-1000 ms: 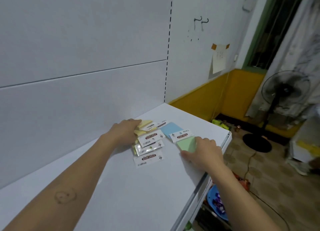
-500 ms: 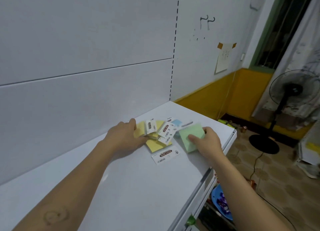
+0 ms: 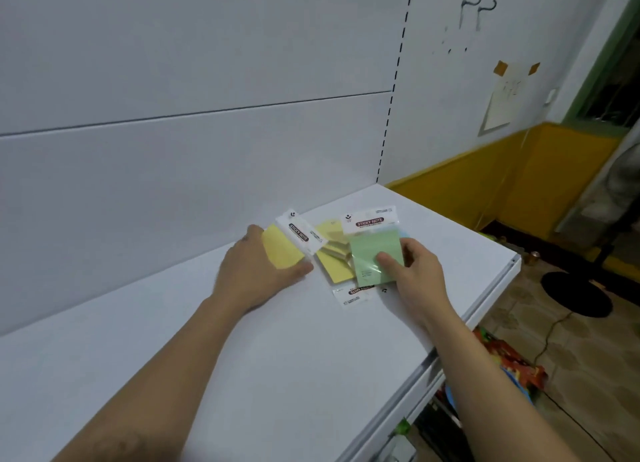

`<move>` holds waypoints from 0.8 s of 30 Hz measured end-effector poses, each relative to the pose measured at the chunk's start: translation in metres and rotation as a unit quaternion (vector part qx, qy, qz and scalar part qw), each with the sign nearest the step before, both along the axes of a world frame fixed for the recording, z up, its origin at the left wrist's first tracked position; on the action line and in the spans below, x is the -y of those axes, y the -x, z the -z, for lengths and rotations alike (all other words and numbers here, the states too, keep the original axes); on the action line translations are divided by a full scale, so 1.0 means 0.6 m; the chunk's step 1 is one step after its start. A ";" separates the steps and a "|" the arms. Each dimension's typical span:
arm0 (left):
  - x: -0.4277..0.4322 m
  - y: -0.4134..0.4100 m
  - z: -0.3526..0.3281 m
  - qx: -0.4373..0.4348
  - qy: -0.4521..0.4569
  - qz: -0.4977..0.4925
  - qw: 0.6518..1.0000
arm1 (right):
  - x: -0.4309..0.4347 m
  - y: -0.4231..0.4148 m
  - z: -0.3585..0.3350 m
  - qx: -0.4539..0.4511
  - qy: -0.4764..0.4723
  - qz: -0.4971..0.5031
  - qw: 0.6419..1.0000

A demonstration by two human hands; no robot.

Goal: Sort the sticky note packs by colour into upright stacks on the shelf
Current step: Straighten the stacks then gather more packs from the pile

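On the shelf [image 3: 277,357], the left hand [image 3: 256,274] holds the left pack [image 3: 282,252] between fingers and thumb. A loose pile [image 3: 334,253] lies just right of those fingers. The right hand [image 3: 412,271] pinches the raised pack [image 3: 374,253] over the pile. A flat pack [image 3: 353,293] lies just before its thumb.
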State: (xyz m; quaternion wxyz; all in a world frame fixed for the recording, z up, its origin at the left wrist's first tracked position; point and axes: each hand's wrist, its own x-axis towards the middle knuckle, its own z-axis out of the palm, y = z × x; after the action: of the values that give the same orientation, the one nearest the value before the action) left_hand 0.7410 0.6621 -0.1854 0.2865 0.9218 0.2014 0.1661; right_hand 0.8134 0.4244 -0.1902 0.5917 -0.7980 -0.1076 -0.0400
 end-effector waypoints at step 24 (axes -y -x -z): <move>0.023 0.006 0.008 0.125 0.290 0.054 0.947 | 0.005 -0.004 0.001 0.005 0.040 -0.037 0.998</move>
State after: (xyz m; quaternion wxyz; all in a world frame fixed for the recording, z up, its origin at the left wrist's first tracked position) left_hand 0.7376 0.6485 -0.1902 0.5732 0.7799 0.1536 0.1991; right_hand 0.8159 0.4216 -0.1910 0.5596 -0.8163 -0.1418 -0.0175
